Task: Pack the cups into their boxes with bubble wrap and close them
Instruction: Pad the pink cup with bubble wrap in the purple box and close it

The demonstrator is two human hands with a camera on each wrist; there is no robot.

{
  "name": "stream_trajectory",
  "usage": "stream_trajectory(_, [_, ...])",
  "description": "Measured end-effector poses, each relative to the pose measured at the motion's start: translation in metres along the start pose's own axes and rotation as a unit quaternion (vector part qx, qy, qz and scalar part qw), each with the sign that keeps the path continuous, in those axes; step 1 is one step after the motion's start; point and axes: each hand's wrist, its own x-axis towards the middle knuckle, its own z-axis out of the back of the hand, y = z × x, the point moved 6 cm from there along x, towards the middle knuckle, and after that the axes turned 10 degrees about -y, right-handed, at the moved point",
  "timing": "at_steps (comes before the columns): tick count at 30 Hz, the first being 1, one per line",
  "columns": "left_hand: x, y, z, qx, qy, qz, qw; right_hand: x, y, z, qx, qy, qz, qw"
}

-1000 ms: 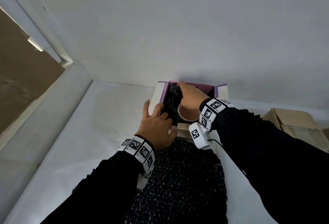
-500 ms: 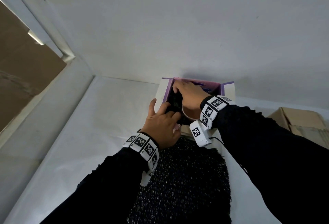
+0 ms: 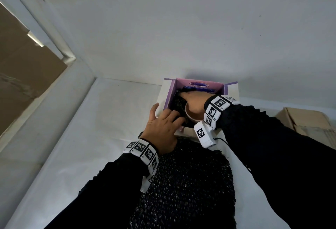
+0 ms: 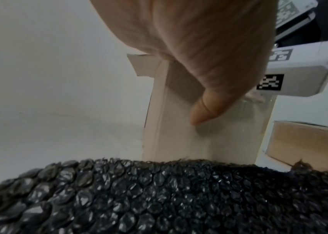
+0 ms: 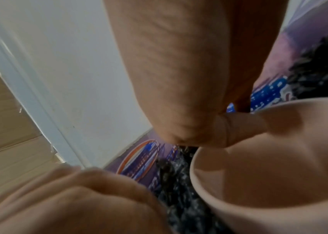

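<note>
White surface (image 3: 112,119) — cup (image 3: 192,117) seated in lined box (image 3: 198,84).
Fragile cup: right hand (image 3: 195,101) fingers curl over its rim; left hand (image 3: 163,127) fingers, straight, press soft bubble wrap (image 3: 179,104) — grip by rim.

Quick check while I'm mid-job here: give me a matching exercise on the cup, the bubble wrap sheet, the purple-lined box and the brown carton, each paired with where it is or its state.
Things:
1. cup
2. bubble wrap sheet
3. purple-lined box
4. brown carton

Places or states:
A. at the far right of the table, flaps shut
B. flaps open, against the wall
C. upright inside the box, under the right hand
D. spread on the table in front of the box

Pairs: 1-C, 2-D, 3-B, 4-A
</note>
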Motion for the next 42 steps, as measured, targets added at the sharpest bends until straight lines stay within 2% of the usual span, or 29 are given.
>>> stream_trajectory(2, [0.004,-0.001,0.003,0.017,0.022,0.006,1.0,0.0,0.002,-0.008,-0.01,0.026,0.008,1.0])
stream_trajectory(3, [0.005,-0.002,0.004,0.022,0.03,0.008,0.999,0.001,0.003,-0.008,-0.003,0.014,0.01,1.0])
stream_trajectory(6, [0.009,-0.006,0.008,0.026,0.043,0.021,0.999,-0.005,0.004,0.012,0.083,-0.09,0.014,0.992])
stream_trajectory(8, [0.008,-0.008,0.008,0.037,0.04,0.024,0.998,-0.012,0.008,0.02,0.068,-0.13,0.041,0.988])
stream_trajectory(11, [0.003,-0.012,0.006,0.052,0.026,0.01,0.998,-0.021,0.011,0.006,-0.014,-0.078,0.054,0.995])
stream_trajectory(14, [0.004,-0.013,0.013,0.067,0.035,0.009,0.997,-0.026,0.008,-0.008,-0.034,-0.033,0.045,0.998])
stream_trajectory(17, [0.006,-0.016,0.017,0.052,0.054,0.01,0.997,-0.032,0.009,-0.003,-0.043,-0.028,0.031,0.998])
stream_trajectory(19, [0.002,-0.017,0.02,0.037,0.05,0.012,0.998,-0.038,0.01,0.009,-0.026,-0.054,0.027,0.998])
stream_trajectory(22, [-0.01,-0.018,0.025,-0.003,-0.003,0.018,1.0,-0.059,0.009,0.037,0.084,-0.157,0.051,0.983])
stream_trajectory(25, [-0.027,-0.02,0.038,-0.053,-0.119,0.036,0.991,-0.096,0.003,0.049,0.263,-0.25,0.023,0.932])
stream_trajectory(27, [-0.039,-0.018,0.043,-0.079,-0.179,0.069,0.978,-0.122,0.001,0.042,0.296,-0.3,-0.001,0.907])
stream_trajectory(29, [-0.05,-0.017,0.041,-0.113,-0.194,0.096,0.97,-0.146,-0.004,0.027,0.301,-0.363,-0.029,0.881])
stream_trajectory(32, [-0.066,-0.022,0.021,-0.146,-0.139,0.105,0.974,-0.18,-0.007,-0.007,0.327,-0.446,-0.077,0.83])
stream_trajectory(33, [-0.071,-0.026,0.012,-0.145,-0.099,0.107,0.979,-0.19,-0.006,-0.02,0.326,-0.458,-0.098,0.821])
stream_trajectory(35, [-0.085,-0.037,-0.011,-0.119,0.029,0.104,0.987,-0.204,-0.006,-0.052,0.304,-0.458,-0.151,0.821])
stream_trajectory(37, [-0.102,-0.048,-0.035,-0.114,0.157,0.085,0.977,-0.208,-0.01,-0.082,0.284,-0.41,-0.21,0.841])
stream_trajectory(38, [-0.11,-0.053,-0.042,-0.126,0.2,0.079,0.968,-0.207,-0.011,-0.096,0.278,-0.357,-0.238,0.86])
stream_trajectory(40, [-0.12,-0.059,-0.05,-0.147,0.23,0.071,0.96,-0.203,-0.012,-0.12,0.274,-0.231,-0.28,0.89])
stream_trajectory(42, [-0.125,-0.062,-0.049,-0.147,0.228,0.068,0.96,-0.201,-0.011,-0.131,0.265,-0.177,-0.288,0.903])
